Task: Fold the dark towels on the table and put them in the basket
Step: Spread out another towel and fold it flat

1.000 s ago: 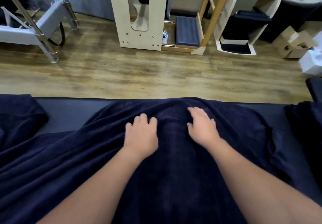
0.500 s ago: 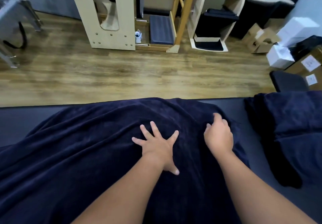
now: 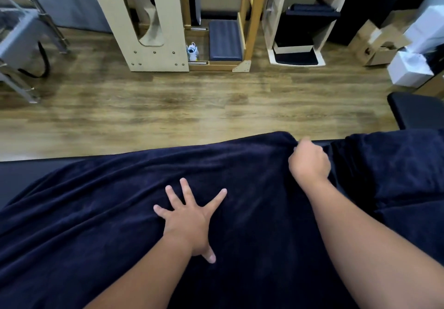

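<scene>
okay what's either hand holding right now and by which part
The right hand grips the spread dark navy towel at its far right corner; the left hand only presses flat on it.

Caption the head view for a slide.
Left hand pressed flat on the spread dark towel while the right hand grips its far corner.

1. A towel point(image 3: 108, 212) lies spread across the table point(image 3: 24, 171) in front of me.
2. My left hand point(image 3: 189, 219) rests on its middle.
3. My right hand point(image 3: 310, 162) is at its far right corner.
4. A second towel point(image 3: 394, 164) lies to the right.
5. Beyond the table is the floor point(image 3: 192, 106).
</scene>
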Demonstrator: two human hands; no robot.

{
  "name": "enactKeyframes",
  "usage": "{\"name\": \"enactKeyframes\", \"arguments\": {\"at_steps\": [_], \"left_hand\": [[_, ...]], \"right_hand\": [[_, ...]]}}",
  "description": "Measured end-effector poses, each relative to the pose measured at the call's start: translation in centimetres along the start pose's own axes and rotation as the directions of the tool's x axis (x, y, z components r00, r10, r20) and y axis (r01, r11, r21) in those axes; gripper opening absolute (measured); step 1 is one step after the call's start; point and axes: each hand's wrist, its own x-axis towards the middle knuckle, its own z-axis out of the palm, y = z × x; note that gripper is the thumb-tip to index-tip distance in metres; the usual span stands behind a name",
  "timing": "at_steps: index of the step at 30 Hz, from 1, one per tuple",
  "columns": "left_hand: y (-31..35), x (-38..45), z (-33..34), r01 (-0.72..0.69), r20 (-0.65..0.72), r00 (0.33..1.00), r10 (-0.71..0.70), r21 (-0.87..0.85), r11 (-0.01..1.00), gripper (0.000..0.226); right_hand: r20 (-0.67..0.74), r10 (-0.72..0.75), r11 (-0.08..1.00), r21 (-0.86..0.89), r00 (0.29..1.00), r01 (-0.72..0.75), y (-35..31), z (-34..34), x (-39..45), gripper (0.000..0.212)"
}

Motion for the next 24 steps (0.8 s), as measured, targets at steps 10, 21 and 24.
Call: {"name": "enactKeyframes", "arguments": {"at_steps": [10, 21, 24], "left_hand": [[0.2, 0.1, -0.5, 0.022, 0.029, 0.999, -0.022, 0.004, 1.000, 0.153], [0.4, 0.2, -0.7, 0.041, 0.043, 0.998, -0.041, -0.003, 0.999, 0.153], [0.4, 0.3, -0.6, 0.035, 0.040, 0.999, -0.035, 0.002, 0.999, 0.154]], "right_hand": [[0.088, -0.450, 0.892, -0.005, 0.888, 0.453, 0.4, 6.2, -4.1, 0.044], [0.121, 0.045, 0.999, -0.004, 0.992, -0.045, 2.4, 0.5, 4.1, 0.023], [0.084, -0.053, 0.998, 0.024, 0.995, 0.051, 1.1, 0.7, 4.3, 0.018]]}}
